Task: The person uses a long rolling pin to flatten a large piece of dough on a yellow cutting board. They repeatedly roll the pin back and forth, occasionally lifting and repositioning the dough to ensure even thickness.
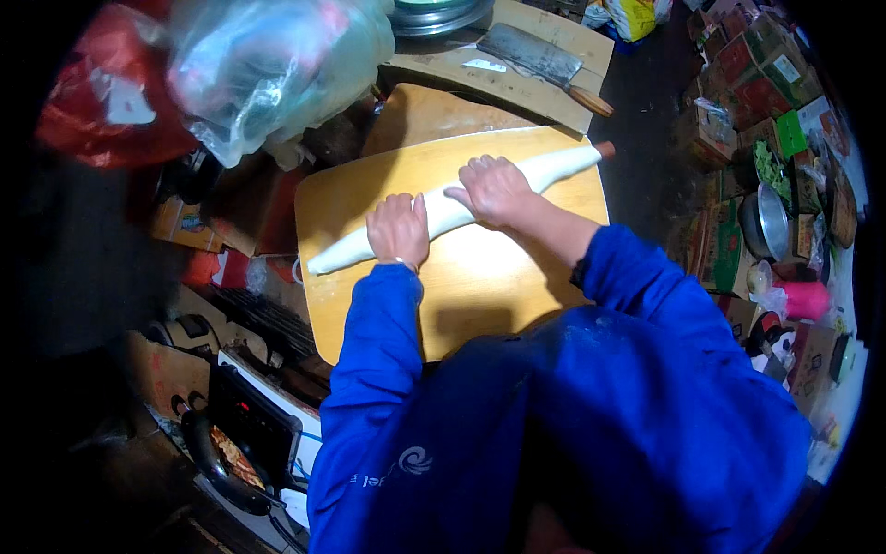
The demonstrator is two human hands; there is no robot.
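Observation:
A long roll of white dough (446,211) lies slantwise across the wooden board (471,311), wrapped around a rolling pin. The pin's brown end (607,149) sticks out past the dough at the upper right, beyond the board's edge. My left hand (398,232) is curled over the roll left of its middle. Right of the middle, my right hand (495,190) grips the roll from above, its thumb along the near side. Both palms rest on the dough, hiding the parts beneath. Toward the left, the roll narrows to a point.
A cleaver (533,55) with a wooden handle lies on cardboard (422,64) beyond the board. A filled plastic bag (277,76) and a red bag (90,83) crowd the upper left. Lower left is a frying pan (201,443) holding food. Cartons (768,76) and a metal bowl (768,225) line the right.

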